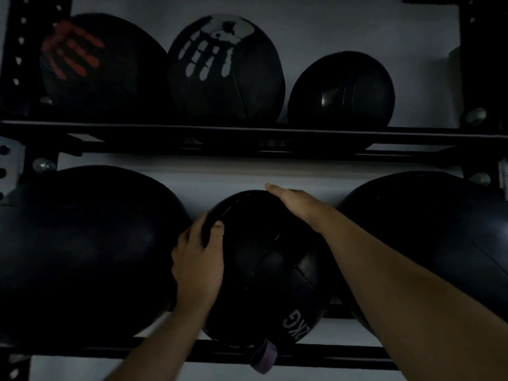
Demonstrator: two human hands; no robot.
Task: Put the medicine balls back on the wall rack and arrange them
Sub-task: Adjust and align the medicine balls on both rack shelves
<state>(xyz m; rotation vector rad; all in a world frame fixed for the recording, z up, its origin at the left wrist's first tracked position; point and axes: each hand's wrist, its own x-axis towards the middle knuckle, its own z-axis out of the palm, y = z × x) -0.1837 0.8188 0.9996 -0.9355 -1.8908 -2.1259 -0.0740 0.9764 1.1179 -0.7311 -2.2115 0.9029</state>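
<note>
A small black medicine ball with stitched seams, "KG" lettering and a purple tag sits in the middle of the lower shelf. My left hand grips its left side, thumb over the top. My right hand lies flat across its upper right. Large black balls flank it on the left and right. On the upper shelf stand a ball with a red handprint, a ball with a white handprint and a smaller plain ball.
The black metal rack has a front rail on the upper shelf and another on the lower shelf. Perforated uprights stand at the left and right. A pale wall is behind. The scene is dim.
</note>
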